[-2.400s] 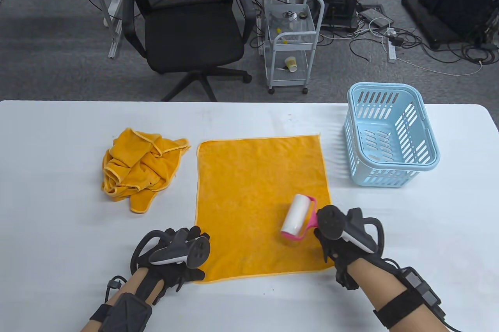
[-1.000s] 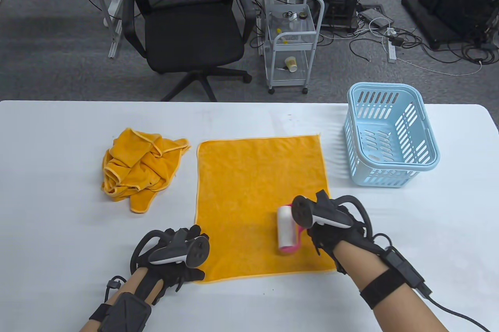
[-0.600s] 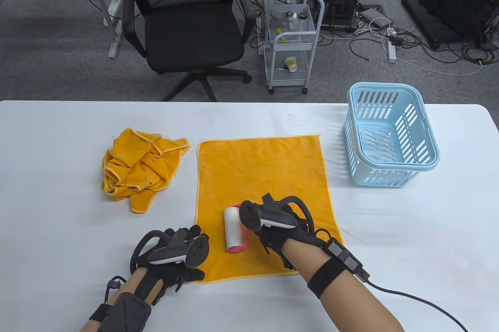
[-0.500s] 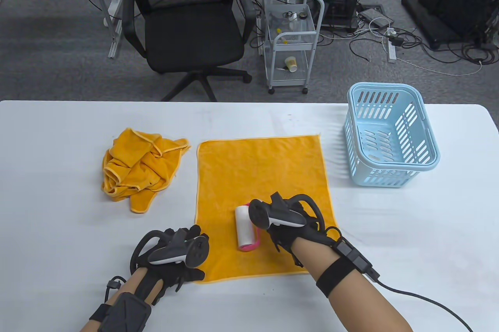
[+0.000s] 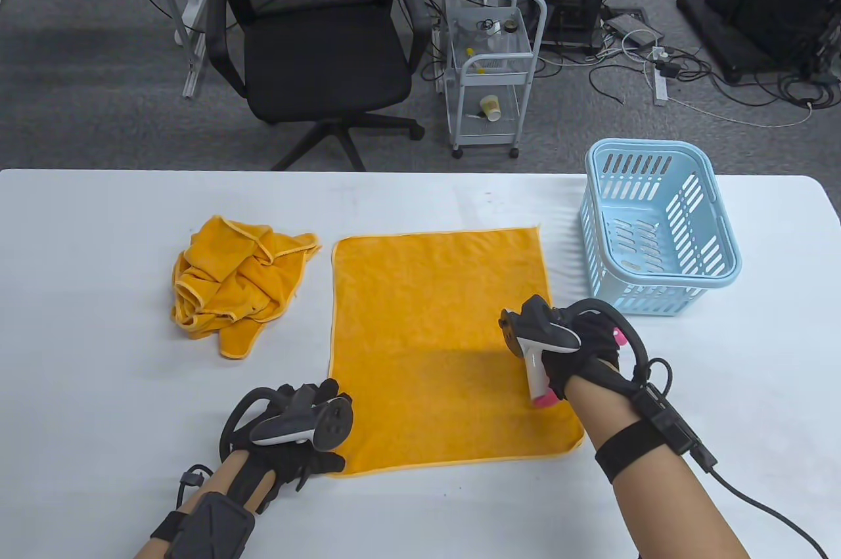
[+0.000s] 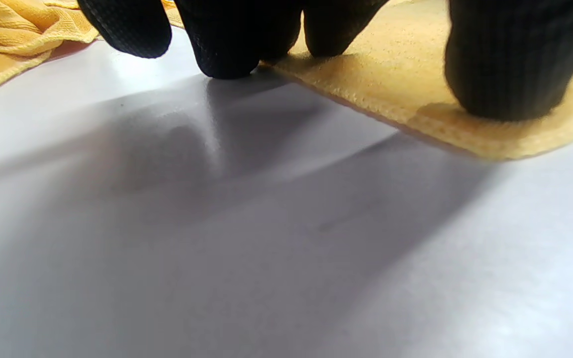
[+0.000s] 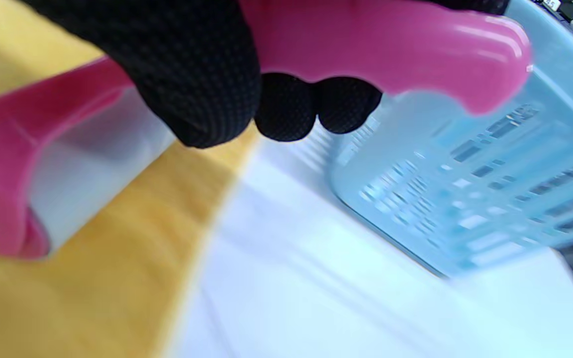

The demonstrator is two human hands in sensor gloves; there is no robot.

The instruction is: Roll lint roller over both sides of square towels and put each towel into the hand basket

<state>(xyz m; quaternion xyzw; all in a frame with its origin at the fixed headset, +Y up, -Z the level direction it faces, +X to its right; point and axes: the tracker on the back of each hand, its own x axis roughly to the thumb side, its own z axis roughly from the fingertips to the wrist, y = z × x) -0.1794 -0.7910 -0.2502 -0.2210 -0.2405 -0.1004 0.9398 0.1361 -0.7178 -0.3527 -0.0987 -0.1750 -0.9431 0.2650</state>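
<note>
The worktop point(image 5: 98, 335) carries a flat towel point(image 5: 427, 322), a crumpled towel point(image 5: 230, 283) to its left, and the basket point(image 5: 663, 237), empty, to its right. The left hand point(image 5: 299, 431) presses the flat towel's near left corner with fingertips point(image 6: 505, 74) down, pinching nothing. The right hand point(image 5: 571, 349) wraps round the roller point(image 5: 535, 378) handle at the towel's right edge. The main risk, I judge: the sticky roller drags or lifts the unpinned right side, bunching the cloth. A smaller one: a wide sweep sends the hand into the nearby basket. Smallest: strokes miss the far edge, leaving lint.
</note>
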